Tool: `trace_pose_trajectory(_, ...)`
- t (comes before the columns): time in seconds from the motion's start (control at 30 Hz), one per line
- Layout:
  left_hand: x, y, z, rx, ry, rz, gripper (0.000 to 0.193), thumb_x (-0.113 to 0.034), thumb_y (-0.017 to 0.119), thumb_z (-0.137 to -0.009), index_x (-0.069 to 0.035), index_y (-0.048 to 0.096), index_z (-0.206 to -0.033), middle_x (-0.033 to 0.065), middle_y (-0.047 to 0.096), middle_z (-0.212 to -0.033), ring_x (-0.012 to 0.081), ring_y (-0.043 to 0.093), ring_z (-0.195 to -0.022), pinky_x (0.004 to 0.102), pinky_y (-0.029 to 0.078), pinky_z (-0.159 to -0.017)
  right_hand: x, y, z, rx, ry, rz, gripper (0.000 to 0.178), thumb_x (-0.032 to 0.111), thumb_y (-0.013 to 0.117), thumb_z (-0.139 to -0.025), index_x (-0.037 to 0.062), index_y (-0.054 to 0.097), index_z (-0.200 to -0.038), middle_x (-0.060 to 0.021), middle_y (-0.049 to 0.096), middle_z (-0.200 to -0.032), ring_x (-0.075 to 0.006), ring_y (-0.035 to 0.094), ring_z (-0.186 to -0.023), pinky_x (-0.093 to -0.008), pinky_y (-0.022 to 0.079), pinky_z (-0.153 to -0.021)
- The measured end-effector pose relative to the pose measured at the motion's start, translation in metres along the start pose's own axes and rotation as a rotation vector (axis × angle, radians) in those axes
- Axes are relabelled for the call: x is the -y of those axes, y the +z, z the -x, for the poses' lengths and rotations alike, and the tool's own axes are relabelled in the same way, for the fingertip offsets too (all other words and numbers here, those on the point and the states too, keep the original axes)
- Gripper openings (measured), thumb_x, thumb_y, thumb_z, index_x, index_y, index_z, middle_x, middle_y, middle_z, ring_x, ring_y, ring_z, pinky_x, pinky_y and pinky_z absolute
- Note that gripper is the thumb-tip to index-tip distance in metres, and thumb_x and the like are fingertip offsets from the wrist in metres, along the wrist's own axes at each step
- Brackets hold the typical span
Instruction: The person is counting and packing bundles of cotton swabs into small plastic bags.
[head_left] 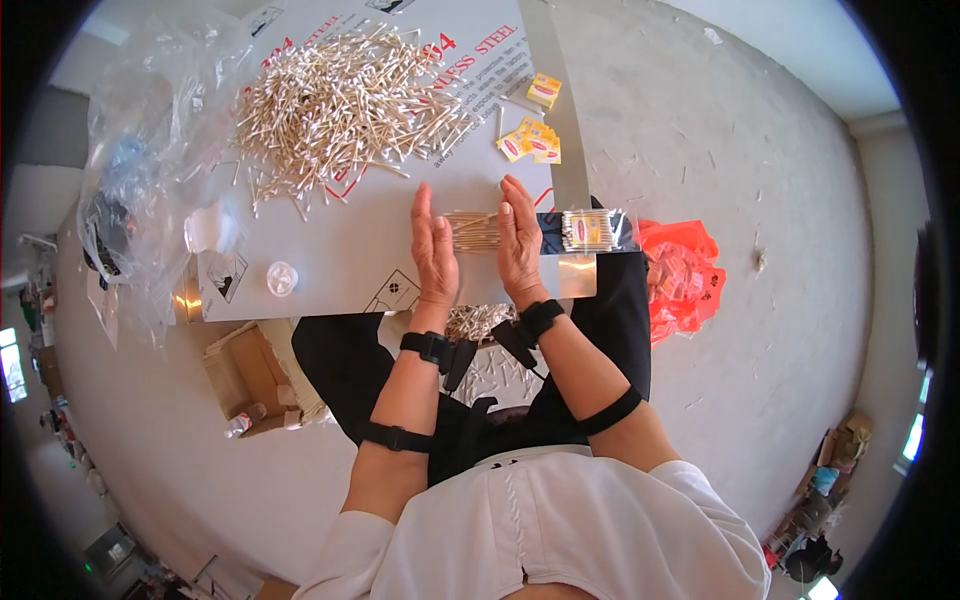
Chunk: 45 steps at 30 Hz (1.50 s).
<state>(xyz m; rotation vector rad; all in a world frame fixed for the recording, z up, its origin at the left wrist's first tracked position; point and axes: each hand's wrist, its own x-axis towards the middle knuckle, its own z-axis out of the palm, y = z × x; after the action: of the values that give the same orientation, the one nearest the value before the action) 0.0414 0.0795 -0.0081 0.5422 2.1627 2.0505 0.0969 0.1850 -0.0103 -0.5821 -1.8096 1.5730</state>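
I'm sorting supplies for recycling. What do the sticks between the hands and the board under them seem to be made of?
The sticks, pressed between the left hand and right hand, look like cotton swabs: pale tan stems, probably wood or bamboo, with white fluffy tips. The board looks like smooth grey sheet metal under a printed film, judging by its shiny bare edge; I can't be sure.

We see wood-stick cotton swabs — matt, fluffy tips — on a smooth satin metal sheet under printed film. Clear plastic bag, crinkled and glossy. Packed swab bundle in shiny wrap. Floor is rough matt concrete.
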Motion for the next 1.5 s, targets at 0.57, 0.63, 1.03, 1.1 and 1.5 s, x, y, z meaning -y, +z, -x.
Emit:
trace_pose_trajectory(0.57,-0.025,-0.004,-0.025,0.321,0.484,-0.938,0.017,-0.002,0.068,-0.072,-0.006,0.065,-0.088,0.0061,0.06,-0.104,0.0267,0.051,-0.113,0.0429,0.039,-0.094,-0.01,-0.023,-0.005,-0.007,0.162,-0.226,0.026,0.018,0.053,-0.101,-0.0025,0.061,-0.114,-0.0101,0.061,-0.12,-0.0175,0.056,-0.109,-0.03,0.043,-0.097)
trace_pose_trajectory(0.63,-0.022,-0.002,-0.031,0.325,0.521,-0.94,0.012,-0.003,0.067,-0.072,-0.006,0.064,-0.084,0.0053,0.06,-0.101,0.0262,0.052,-0.112,0.0424,0.039,-0.093,-0.012,-0.022,-0.006,-0.008,0.146,-0.199,0.025,0.018,0.053,-0.1,-0.0022,0.062,-0.112,-0.0106,0.061,-0.12,-0.0178,0.056,-0.109,-0.03,0.043,-0.097)
trace_pose_trajectory(1.03,-0.017,-0.001,-0.062,0.46,0.458,-0.951,0.006,-0.003,0.063,-0.077,-0.007,0.061,-0.08,0.0045,0.059,-0.092,0.0272,0.054,-0.102,0.0408,0.043,-0.084,-0.012,-0.019,-0.005,-0.028,0.149,-0.236,0.022,0.016,0.054,-0.099,-0.0015,0.063,-0.111,-0.0114,0.062,-0.12,-0.0188,0.057,-0.108,-0.0296,0.044,-0.095)
trace_pose_trajectory(1.1,-0.019,-0.002,-0.057,0.5,0.416,-0.962,0.005,-0.003,0.062,-0.077,-0.007,0.06,-0.079,0.0047,0.059,-0.091,0.0275,0.054,-0.101,0.0406,0.044,-0.083,-0.012,-0.02,-0.005,-0.024,0.133,-0.203,0.022,0.016,0.054,-0.1,-0.0012,0.063,-0.11,-0.0109,0.062,-0.119,-0.0185,0.058,-0.107,-0.0294,0.044,-0.094)
trace_pose_trajectory(1.5,-0.019,-0.002,0.02,0.509,0.312,-1.047,0.074,-0.038,0.064,-0.086,-0.003,0.036,-0.146,0.0146,0.029,-0.156,0.0278,0.022,-0.146,0.0546,0.015,-0.117,-0.001,-0.021,-0.005,-0.032,0.284,-0.398,0.032,0.022,0.049,-0.103,-0.0039,0.059,-0.118,-0.0101,0.063,-0.117,-0.0169,0.057,-0.107,-0.0294,0.044,-0.098)
